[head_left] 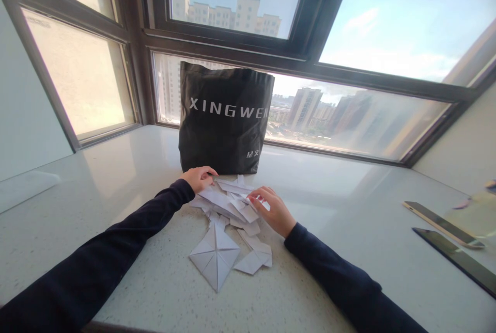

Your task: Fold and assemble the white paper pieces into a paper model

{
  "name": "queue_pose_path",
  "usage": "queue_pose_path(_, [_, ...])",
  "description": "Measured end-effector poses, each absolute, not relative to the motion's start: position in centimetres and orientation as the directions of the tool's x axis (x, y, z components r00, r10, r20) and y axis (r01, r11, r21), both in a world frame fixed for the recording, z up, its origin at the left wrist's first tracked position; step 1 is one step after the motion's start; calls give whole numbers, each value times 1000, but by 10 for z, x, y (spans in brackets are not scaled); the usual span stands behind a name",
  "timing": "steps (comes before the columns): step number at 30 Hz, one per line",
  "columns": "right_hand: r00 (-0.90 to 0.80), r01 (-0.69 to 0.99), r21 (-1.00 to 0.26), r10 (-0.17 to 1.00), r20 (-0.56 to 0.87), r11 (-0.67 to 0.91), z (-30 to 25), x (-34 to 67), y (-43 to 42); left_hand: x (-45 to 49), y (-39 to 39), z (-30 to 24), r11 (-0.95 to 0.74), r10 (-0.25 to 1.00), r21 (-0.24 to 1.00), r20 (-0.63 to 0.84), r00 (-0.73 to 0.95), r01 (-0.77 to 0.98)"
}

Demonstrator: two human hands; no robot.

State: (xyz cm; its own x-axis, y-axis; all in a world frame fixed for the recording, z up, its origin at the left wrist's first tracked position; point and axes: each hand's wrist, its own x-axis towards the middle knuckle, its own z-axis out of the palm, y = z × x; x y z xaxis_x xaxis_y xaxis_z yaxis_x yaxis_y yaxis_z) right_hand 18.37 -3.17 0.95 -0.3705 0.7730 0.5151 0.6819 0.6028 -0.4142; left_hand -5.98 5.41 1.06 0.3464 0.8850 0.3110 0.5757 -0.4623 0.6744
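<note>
— What did the hands have?
— The left hand [199, 178] pinched a folded white paper [222, 201]; the right hand [271, 210] lay flat on the pile [236, 204], fingers spread.
— And around?
— Creased, angular sheets on a speckled counter [116, 209], just before a black bag [225, 116].

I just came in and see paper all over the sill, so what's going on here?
A person in dark sleeves has both hands on a heap of folded white paper pieces lying on a pale stone counter by the window. The left hand rests at the heap's far left edge, fingers curled on a piece; the right hand lies flat on the right side. A black bag stands just behind the heap. Two phones lie apart at the right.
</note>
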Motion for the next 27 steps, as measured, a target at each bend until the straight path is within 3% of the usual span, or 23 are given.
queue_pose_path(3, [-320, 732, -380, 779, 540, 565, 7, 185, -29, -57, 53, 5, -490, 869, 562, 373, 325, 666])
queue_pose_path(9, [-512, 744, -340, 818, 261, 575, 3, 178, -33, -34, 43, -10, -577, 811, 330, 345, 473, 747])
queue_pose_path(13, [-547, 716, -355, 799, 250, 601, 4, 176, -33, -26, 42, -17, -589, 807, 287, 251, 534, 755])
queue_pose_path(22, [-551, 702, -357, 787, 276, 617, 1, 176, -35, -29, 40, -6, -543, 831, 245, 293, 472, 803])
queue_pose_path(27, [-516, 692, -402, 800, 306, 600, 1, 177, -34, -34, 35, 10, -539, 790, 201, 456, 409, 818])
